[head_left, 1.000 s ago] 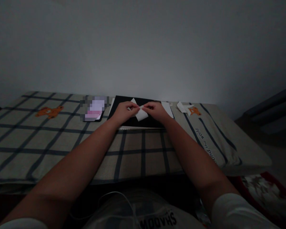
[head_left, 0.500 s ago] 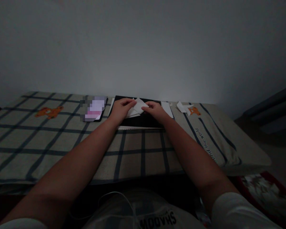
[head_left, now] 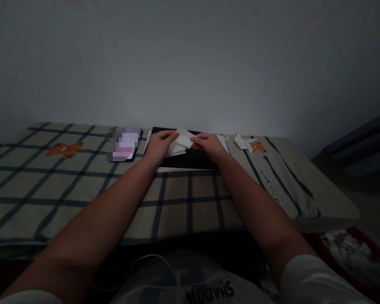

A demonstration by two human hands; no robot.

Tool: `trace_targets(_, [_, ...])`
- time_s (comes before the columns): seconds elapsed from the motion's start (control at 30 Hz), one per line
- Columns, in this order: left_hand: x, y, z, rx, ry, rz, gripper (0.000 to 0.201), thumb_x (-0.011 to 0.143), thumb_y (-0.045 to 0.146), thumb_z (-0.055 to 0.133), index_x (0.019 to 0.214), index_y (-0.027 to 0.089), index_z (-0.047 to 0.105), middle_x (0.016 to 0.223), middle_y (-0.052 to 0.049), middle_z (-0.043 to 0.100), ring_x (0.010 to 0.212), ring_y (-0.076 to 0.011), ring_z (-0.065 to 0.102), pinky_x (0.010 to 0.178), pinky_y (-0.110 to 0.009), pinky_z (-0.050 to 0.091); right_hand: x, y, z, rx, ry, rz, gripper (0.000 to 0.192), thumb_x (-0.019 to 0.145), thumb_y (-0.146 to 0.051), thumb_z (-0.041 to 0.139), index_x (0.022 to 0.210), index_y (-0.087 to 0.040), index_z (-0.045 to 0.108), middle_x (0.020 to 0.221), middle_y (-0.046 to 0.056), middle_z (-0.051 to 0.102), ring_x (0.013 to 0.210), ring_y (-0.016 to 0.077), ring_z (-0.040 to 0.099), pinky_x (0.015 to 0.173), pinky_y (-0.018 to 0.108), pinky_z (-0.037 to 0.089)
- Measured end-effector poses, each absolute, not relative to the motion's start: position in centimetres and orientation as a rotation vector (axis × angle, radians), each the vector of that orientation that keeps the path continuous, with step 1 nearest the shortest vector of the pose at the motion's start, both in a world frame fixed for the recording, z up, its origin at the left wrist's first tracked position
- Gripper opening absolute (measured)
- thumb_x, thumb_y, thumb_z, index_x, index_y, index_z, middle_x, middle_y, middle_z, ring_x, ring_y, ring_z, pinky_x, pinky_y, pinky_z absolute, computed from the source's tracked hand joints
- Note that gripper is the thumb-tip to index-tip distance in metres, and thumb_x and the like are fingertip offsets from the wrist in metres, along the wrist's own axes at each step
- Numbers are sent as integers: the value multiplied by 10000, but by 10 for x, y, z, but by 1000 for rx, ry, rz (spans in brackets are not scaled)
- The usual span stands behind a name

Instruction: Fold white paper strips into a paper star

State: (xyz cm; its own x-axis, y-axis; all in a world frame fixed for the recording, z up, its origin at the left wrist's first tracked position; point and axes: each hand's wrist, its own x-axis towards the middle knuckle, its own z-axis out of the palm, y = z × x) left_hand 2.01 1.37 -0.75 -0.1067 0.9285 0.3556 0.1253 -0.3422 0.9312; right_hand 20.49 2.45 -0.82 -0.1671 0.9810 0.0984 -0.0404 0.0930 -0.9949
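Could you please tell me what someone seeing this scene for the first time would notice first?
The eye goes to the white paper, held up between the left hand and the right hand over a black board at the far middle of the checked cloth. A small folded paper shape lies on the cloth to the right, near an orange bear print. A blurred-out device sits left of the board.

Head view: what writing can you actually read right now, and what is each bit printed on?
"SHADOW", seen upside down, on the person's shirt at the bottom edge.
"world", part of a longer line printed on the checked cloth at the right; the rest of that line is too blurred to read.
The phone screen is pixelated, so nothing reads there.
The white paper held by the left hand and right hand shows no writing.
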Motion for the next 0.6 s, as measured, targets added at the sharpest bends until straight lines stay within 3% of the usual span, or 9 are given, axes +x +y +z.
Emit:
trace_targets(0.47, [17, 18, -9, 1482, 1230, 1582, 297, 684, 421, 693, 846, 175, 735, 872, -54, 720, 834, -209, 622, 782, -321, 466, 202, 24, -12, -859, -1289, 1439, 230, 746, -348, 690, 849, -144, 661, 728, 32, 666, 666, 92, 615, 683, 232, 538])
trace_targets(0.6, [19, 16, -7, 1444, 1244, 1609, 279, 689, 398, 691, 848, 173, 735, 877, -57, 719, 830, -203, 623, 767, -313, 470, 201, 22, -15, -872, -1366, 1467, 210, 707, -331, 724, 763, -144, 648, 736, 26, 661, 705, 96, 619, 749, 244, 540])
